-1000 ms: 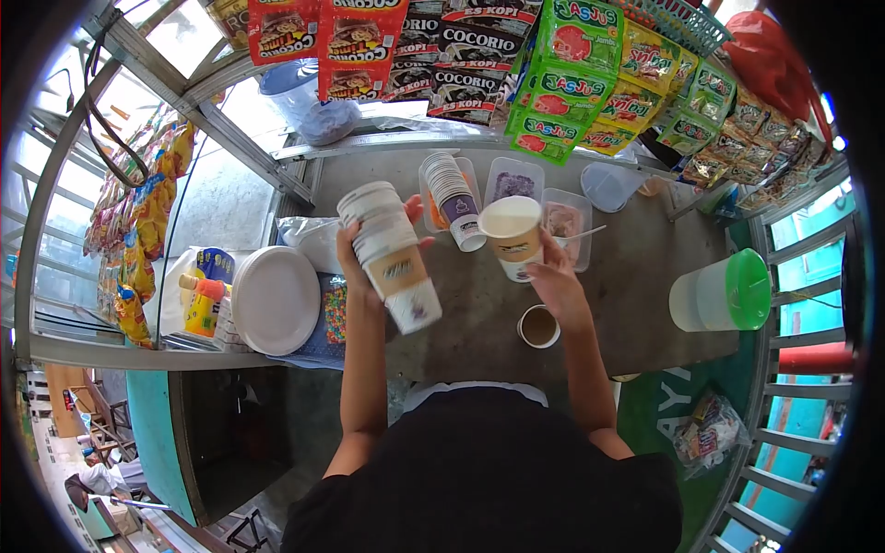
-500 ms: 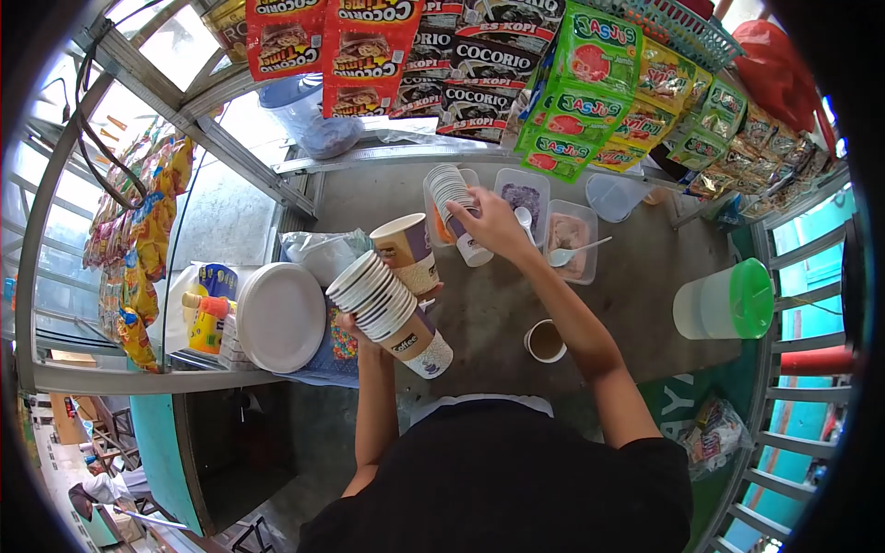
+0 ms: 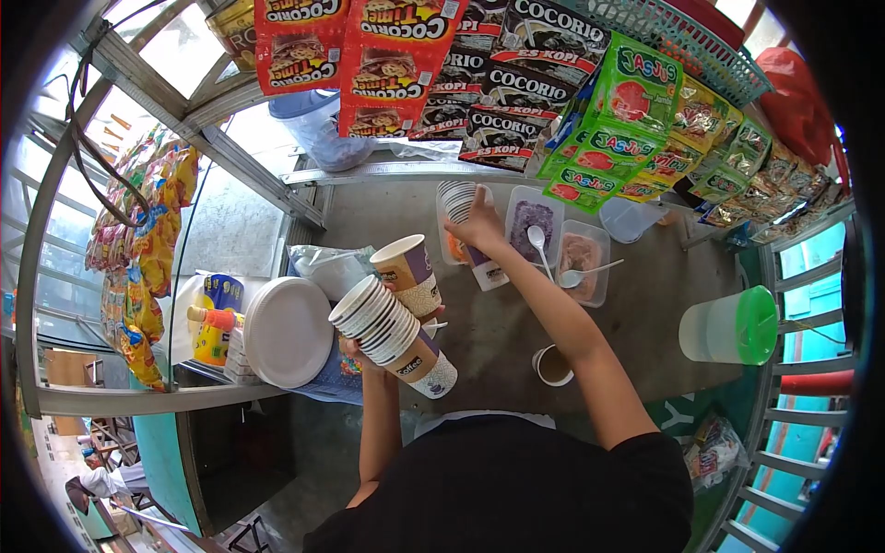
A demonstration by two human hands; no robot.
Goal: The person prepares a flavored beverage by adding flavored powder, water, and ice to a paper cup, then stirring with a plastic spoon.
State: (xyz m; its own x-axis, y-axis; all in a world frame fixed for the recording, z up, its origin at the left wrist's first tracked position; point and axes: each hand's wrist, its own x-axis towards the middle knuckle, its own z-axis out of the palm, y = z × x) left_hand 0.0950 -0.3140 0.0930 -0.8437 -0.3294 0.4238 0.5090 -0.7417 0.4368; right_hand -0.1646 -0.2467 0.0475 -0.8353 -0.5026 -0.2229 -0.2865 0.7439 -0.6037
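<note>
While the left hand (image 3: 355, 348) is almost wholly hidden behind the tilted stack of nested brown-and-white paper cups (image 3: 392, 334) it carries, its fingers can only be inferred as wrapped round the stack from below; their exact closure cannot be seen. A single purple-and-tan paper cup (image 3: 408, 274) sits just above the stack, touching it, and whether the same hand supports it cannot be told.

The right hand (image 3: 481, 224) reaches forward over the grey table (image 3: 396, 217), fingers closed on a second stack of white paper cups (image 3: 464, 217) that lies tilted across an orange-filled clear tub. The lower end of that stack shows beneath the wrist.

Just beside it stand a clear plastic tub of purple filling (image 3: 531, 222) with a white spoon, and a clear tub of pink filling (image 3: 584, 260) with another spoon. A small paper cup of brown liquid (image 3: 553, 365) stands near the table's near edge, partly covered by the right forearm.

A stack of white round plates (image 3: 289, 331) crowds the left edge; a green-lidded translucent jug (image 3: 735, 324) occupies the right. Bare table lies between cup and jug. Hanging sachet strips (image 3: 479, 64) cut off the far side.
</note>
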